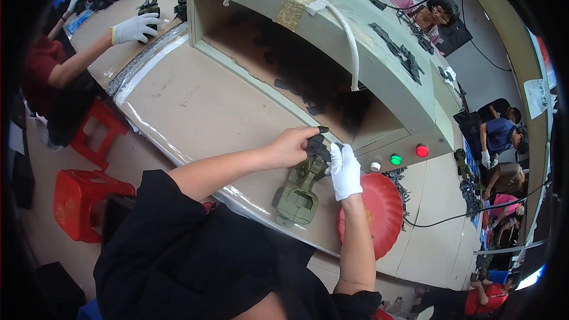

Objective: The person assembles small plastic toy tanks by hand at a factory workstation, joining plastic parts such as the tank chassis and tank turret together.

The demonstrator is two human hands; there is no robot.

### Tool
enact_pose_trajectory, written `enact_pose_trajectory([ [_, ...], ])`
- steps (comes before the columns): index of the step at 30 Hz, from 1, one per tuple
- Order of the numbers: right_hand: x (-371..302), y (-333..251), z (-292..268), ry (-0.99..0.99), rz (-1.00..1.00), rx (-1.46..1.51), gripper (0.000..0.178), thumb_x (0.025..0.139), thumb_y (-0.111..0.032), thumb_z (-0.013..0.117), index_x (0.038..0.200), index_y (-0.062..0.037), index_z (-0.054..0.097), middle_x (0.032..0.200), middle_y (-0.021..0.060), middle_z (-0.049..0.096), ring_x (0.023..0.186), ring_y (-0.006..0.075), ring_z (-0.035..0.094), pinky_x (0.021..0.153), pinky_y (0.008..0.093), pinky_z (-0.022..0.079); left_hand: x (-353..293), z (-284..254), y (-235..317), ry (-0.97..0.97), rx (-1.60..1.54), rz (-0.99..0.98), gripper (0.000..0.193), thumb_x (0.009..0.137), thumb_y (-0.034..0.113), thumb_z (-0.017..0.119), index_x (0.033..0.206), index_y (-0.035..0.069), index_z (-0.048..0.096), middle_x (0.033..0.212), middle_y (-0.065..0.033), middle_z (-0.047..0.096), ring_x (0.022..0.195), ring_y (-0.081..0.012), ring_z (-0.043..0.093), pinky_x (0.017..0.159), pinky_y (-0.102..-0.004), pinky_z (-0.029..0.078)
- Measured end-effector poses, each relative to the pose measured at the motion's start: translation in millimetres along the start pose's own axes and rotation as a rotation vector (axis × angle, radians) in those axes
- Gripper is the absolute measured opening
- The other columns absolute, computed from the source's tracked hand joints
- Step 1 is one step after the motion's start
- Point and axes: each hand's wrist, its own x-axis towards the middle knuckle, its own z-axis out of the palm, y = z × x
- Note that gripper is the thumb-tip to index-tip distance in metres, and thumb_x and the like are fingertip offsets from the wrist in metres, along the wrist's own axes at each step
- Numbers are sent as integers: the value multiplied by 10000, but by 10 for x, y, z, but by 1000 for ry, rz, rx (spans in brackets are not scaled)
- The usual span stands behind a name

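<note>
An olive-green toy military vehicle [297, 202] lies on the table in front of me, beside the opening of the big pale box. At its far end is a small black plastic part [318, 147]. My left hand [289, 148] is bare except for a black cover on one fingertip, and its fingers are closed on this black part. On the other side, my right hand [345, 173], in a white glove, has its fingers bent against the same end of the vehicle. What the right fingertips grip is hidden.
The pale box [237, 65] has loose black parts [284, 85] in its dark opening and red and green lamps [409, 155] on its front. A red fluted plate [379, 213] is right of my hand. At left, a co-worker's gloved hand [135, 28] rests near a red stool [89, 201].
</note>
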Motion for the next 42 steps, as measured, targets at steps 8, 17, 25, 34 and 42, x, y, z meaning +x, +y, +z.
enact_pose_trajectory([
  [8,35,-8,-20,-89,41,147,272,904,-282,474,811,-27,459,552,46,481,418,124,462,398,270,369,-43,-30,320,-15,229,22,286,662,-50,545,942,-14,497,803,-120,536,692,-215,549,594,-300,427],
  [17,64,35,-87,-211,67,278,213,889,-233,506,928,-25,479,619,26,495,437,83,448,393,235,373,-70,-17,312,-40,371,35,384,653,-51,518,1032,-11,469,873,-170,524,710,-302,536,623,-352,437],
  [25,98,51,-103,-290,133,334,207,834,-154,590,922,6,492,661,25,512,458,74,443,405,232,392,-82,-7,225,-52,488,69,435,665,-32,489,1096,-8,432,888,-168,483,742,-300,507,648,-364,426],
  [34,107,90,-198,-294,288,305,302,843,-290,577,736,-19,496,586,26,489,408,109,441,367,259,372,-167,59,340,-24,523,-69,430,697,62,572,1094,-14,424,941,-178,435,817,-308,473,706,-365,422],
  [42,60,108,-128,-187,421,253,389,806,-382,595,682,-21,518,556,89,517,402,158,474,383,307,384,-290,191,431,-91,941,206,677,570,136,712,1140,-46,397,1201,-231,420,1101,-377,405,906,-405,385],
])
